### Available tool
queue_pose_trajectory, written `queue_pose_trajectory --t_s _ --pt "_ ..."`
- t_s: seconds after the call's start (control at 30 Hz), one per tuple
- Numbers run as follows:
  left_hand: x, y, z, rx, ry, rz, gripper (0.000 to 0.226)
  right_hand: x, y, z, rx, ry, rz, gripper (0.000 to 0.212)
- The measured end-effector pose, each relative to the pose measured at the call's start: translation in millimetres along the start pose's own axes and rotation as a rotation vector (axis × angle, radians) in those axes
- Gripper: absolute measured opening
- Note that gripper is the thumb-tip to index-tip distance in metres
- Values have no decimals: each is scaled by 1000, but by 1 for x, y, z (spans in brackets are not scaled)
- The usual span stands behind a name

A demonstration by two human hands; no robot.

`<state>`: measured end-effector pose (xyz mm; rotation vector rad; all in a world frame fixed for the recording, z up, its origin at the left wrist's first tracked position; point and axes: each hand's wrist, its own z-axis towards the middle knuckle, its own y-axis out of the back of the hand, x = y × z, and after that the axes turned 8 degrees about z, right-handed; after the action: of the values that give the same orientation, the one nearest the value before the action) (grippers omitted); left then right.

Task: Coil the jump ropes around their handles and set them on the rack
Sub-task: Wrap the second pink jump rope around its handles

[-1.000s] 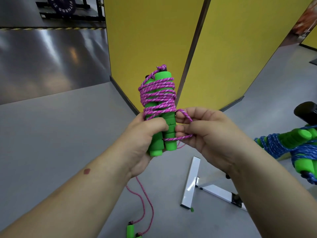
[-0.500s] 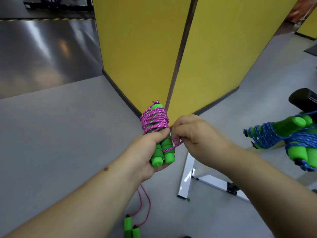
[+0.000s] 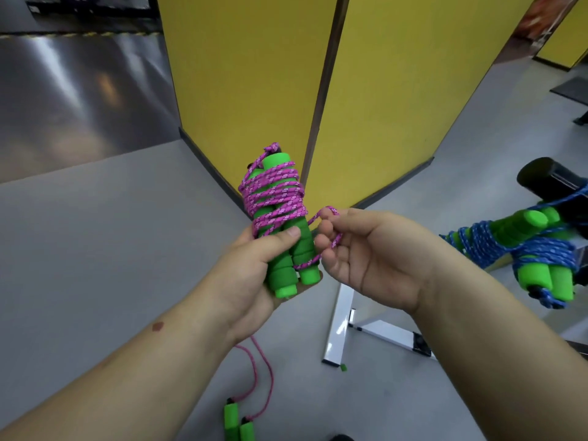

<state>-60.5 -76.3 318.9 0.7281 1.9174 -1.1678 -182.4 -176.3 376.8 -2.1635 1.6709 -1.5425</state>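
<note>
Before the yellow panels (image 3: 254, 74) we are holding the pink rope (image 3: 273, 194), nearly all coiled around its two green handles (image 3: 288, 249), chest-high above the floor. Our left hand (image 3: 254, 265) is wrapping fingers and thumb around the handles; our right hand (image 3: 366, 253) is pinching the last loop just beside them, fingers half curled. We are finishing this coil, we judge. Next we are needing to tuck that loop under a wrap, then reach right to the rack (image 3: 553, 183), where blue ropes (image 3: 525, 246) are lying. Another rope (image 3: 251, 405) is waiting on the floor.
</note>
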Motion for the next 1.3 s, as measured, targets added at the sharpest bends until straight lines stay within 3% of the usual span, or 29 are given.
queue_pose_trajectory --t_s 0.13,0.27,0.37,0.57,0.67,0.77,0.83,0.9,1.0,1.07,1.2,1.3 --pt "-15 7 2 -66 47 -103 48 -16 -5 5 -10 113 -342 13" --pt "-27 13 3 -121 128 -118 34 -18 -5 15 -108 195 -667 19" --pt "-34 19 2 -92 202 -129 29 -16 1 24 -166 251 -766 18" --pt "-39 24 -1 93 246 -31 33 -7 6 18 -234 720 -1118 20" --pt "-40 26 -4 177 215 26 35 -9 12 21 -197 698 -1149 17" --pt "-42 28 -6 272 189 45 40 -14 21 29 -110 589 -1157 16" --pt "-42 27 -8 344 145 210 43 -22 25 33 24 546 -1090 16" --pt "-43 25 -11 401 116 371 46 -27 26 37 141 447 -777 20" --pt "-48 21 -16 435 82 534 30 -26 32 41 252 207 -195 23" --pt "-49 22 -16 387 49 708 31 -22 36 43 206 130 -40 28" --pt "-49 21 -15 230 -84 1071 38 -16 42 52 7 231 -147 34" --pt "-46 19 -14 90 -247 1222 24 -7 33 48 -298 547 -169 22"
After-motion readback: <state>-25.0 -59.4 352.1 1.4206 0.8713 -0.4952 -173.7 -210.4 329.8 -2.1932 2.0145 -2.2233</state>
